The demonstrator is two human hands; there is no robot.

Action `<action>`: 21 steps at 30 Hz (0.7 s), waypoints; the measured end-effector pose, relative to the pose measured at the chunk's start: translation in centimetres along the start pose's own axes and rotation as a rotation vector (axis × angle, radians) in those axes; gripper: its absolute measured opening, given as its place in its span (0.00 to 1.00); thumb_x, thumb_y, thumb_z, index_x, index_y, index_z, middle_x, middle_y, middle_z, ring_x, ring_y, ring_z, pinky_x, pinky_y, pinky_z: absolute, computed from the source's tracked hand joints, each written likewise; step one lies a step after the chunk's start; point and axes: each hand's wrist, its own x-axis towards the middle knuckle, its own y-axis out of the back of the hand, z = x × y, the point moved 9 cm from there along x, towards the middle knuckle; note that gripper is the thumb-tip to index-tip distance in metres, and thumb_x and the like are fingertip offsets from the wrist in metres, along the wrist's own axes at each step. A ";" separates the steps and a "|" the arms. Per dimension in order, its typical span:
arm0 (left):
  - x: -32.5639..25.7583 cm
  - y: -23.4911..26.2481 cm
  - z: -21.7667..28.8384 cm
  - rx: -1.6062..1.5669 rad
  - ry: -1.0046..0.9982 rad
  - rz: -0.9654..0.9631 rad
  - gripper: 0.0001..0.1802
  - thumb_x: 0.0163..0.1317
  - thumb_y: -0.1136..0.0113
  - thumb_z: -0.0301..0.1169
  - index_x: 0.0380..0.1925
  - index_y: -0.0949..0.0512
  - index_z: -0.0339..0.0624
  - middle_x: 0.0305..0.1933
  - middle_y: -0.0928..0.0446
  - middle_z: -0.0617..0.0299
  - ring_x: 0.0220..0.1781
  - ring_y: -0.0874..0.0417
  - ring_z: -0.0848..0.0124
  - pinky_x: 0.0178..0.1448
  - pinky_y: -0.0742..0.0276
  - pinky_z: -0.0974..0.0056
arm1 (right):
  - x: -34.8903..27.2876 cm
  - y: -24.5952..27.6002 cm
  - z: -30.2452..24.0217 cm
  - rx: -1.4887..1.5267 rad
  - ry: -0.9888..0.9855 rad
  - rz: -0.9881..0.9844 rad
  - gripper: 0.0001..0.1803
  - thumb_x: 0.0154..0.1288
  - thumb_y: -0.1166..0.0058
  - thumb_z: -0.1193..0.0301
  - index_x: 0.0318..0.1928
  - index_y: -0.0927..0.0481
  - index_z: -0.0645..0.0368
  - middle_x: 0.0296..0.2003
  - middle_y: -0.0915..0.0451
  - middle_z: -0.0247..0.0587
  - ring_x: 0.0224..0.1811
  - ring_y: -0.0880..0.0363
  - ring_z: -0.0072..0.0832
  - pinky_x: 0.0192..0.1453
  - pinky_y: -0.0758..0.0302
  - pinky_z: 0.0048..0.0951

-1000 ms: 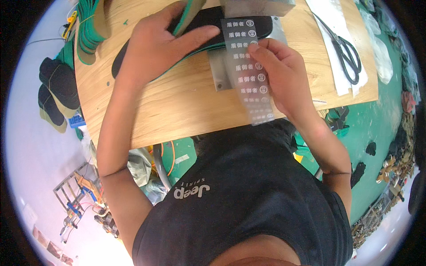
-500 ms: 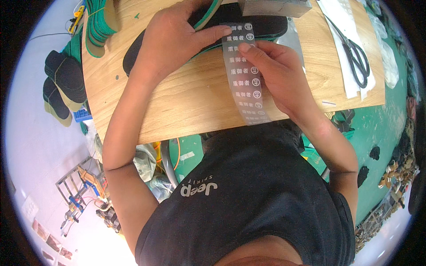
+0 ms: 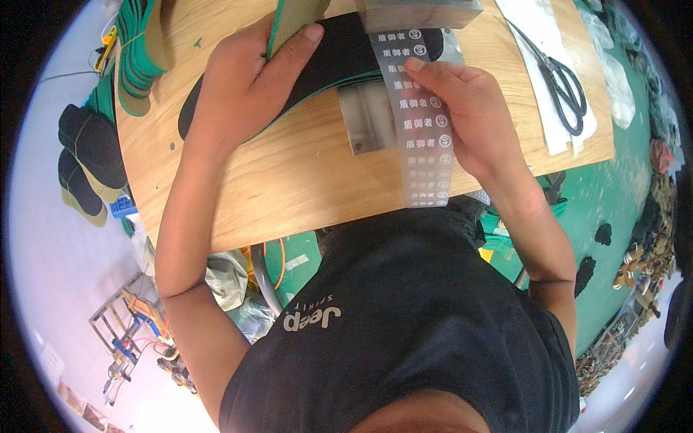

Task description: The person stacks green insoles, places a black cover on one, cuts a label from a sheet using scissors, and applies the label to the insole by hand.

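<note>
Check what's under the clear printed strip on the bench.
Under the clear printed strip: black insole with green edge at the top, a grey metal plate mid-way, then bare wooden bench. The right hand covers its right edge; anything beneath there is hidden.

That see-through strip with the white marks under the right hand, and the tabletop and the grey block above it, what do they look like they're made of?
The clear printed strip looks like thin glossy plastic film: the table shows through it. The pale brown tabletop seems to be wood or plywood, with visible grain and a matt finish. The grey rectangular block looks like brushed metal, judging by its dull sheen, though that is less certain.
</note>
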 end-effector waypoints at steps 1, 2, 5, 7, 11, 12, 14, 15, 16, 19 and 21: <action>-0.1 0.0 -0.3 0.007 0.023 -0.018 0.17 0.68 0.49 0.38 0.45 0.23 0.34 0.38 0.19 0.51 0.40 0.22 0.70 0.50 0.29 0.66 | 0.1 0.1 0.0 0.007 -0.010 -0.002 0.13 0.65 0.44 0.66 0.34 0.20 0.67 0.26 0.21 0.37 0.21 0.24 0.19 0.23 0.27 0.21; -0.2 0.0 -0.7 0.015 0.047 -0.037 0.17 0.68 0.50 0.38 0.45 0.23 0.34 0.38 0.19 0.52 0.40 0.22 0.70 0.50 0.30 0.66 | 0.0 0.2 0.1 0.017 -0.021 0.004 0.13 0.64 0.44 0.66 0.34 0.20 0.67 0.26 0.21 0.37 0.21 0.24 0.19 0.23 0.27 0.21; 0.0 0.2 -0.4 -0.023 0.005 0.023 0.17 0.68 0.50 0.40 0.38 0.25 0.33 0.25 0.28 0.52 0.28 0.31 0.65 0.38 0.32 0.64 | -0.1 0.6 0.2 0.054 -0.045 0.009 0.13 0.64 0.44 0.67 0.33 0.20 0.67 0.26 0.21 0.38 0.21 0.24 0.20 0.23 0.26 0.21; -0.1 0.4 -0.2 -0.035 -0.018 0.057 0.19 0.68 0.49 0.41 0.33 0.25 0.33 0.19 0.32 0.52 0.23 0.35 0.63 0.31 0.33 0.62 | -0.1 0.8 0.3 0.083 -0.037 -0.011 0.13 0.64 0.44 0.67 0.34 0.20 0.67 0.26 0.20 0.38 0.21 0.23 0.20 0.23 0.25 0.21; -0.2 0.4 -0.1 -0.027 -0.007 0.077 0.19 0.68 0.49 0.42 0.32 0.25 0.32 0.18 0.33 0.53 0.22 0.35 0.64 0.30 0.34 0.62 | -0.1 0.6 -0.1 0.079 -0.057 -0.006 0.13 0.63 0.43 0.67 0.34 0.21 0.68 0.26 0.20 0.39 0.21 0.23 0.21 0.23 0.25 0.22; -0.2 0.6 0.1 -0.032 -0.014 0.099 0.20 0.68 0.50 0.42 0.31 0.25 0.32 0.17 0.33 0.53 0.22 0.36 0.64 0.30 0.35 0.62 | 0.1 0.7 0.1 0.069 -0.065 -0.006 0.13 0.63 0.43 0.67 0.34 0.21 0.68 0.26 0.20 0.39 0.21 0.23 0.21 0.23 0.25 0.22; -0.3 0.5 -0.1 -0.049 -0.009 0.092 0.21 0.69 0.50 0.42 0.30 0.26 0.32 0.17 0.34 0.53 0.21 0.36 0.64 0.29 0.35 0.62 | 0.2 0.8 0.1 0.051 -0.076 0.016 0.13 0.63 0.42 0.67 0.34 0.21 0.68 0.26 0.20 0.40 0.22 0.23 0.21 0.24 0.25 0.22; -0.3 0.5 -0.2 -0.056 -0.005 0.088 0.21 0.69 0.50 0.42 0.29 0.26 0.32 0.17 0.34 0.53 0.21 0.36 0.64 0.29 0.36 0.62 | 0.0 0.7 0.2 0.044 -0.081 0.036 0.13 0.63 0.42 0.67 0.34 0.21 0.68 0.26 0.20 0.40 0.22 0.23 0.21 0.23 0.25 0.22; -0.3 0.6 -0.3 -0.048 -0.006 0.087 0.21 0.69 0.50 0.42 0.29 0.26 0.32 0.17 0.34 0.53 0.21 0.36 0.64 0.29 0.35 0.62 | -0.1 0.7 0.2 0.036 -0.085 0.056 0.13 0.62 0.41 0.67 0.33 0.21 0.69 0.26 0.20 0.40 0.22 0.23 0.21 0.23 0.25 0.22; -0.5 0.6 -0.4 -0.048 -0.006 0.079 0.21 0.69 0.50 0.42 0.28 0.27 0.32 0.17 0.34 0.53 0.21 0.35 0.64 0.29 0.35 0.62 | 0.0 0.5 -0.1 0.001 -0.067 0.022 0.13 0.62 0.41 0.68 0.32 0.21 0.69 0.25 0.20 0.40 0.22 0.23 0.21 0.24 0.25 0.22; -0.4 0.5 -0.3 -0.074 -0.013 0.067 0.21 0.69 0.50 0.42 0.27 0.27 0.32 0.17 0.34 0.52 0.21 0.35 0.63 0.29 0.35 0.62 | 0.1 0.5 0.1 0.020 -0.075 0.009 0.13 0.62 0.41 0.68 0.32 0.21 0.69 0.25 0.20 0.39 0.22 0.23 0.21 0.24 0.25 0.22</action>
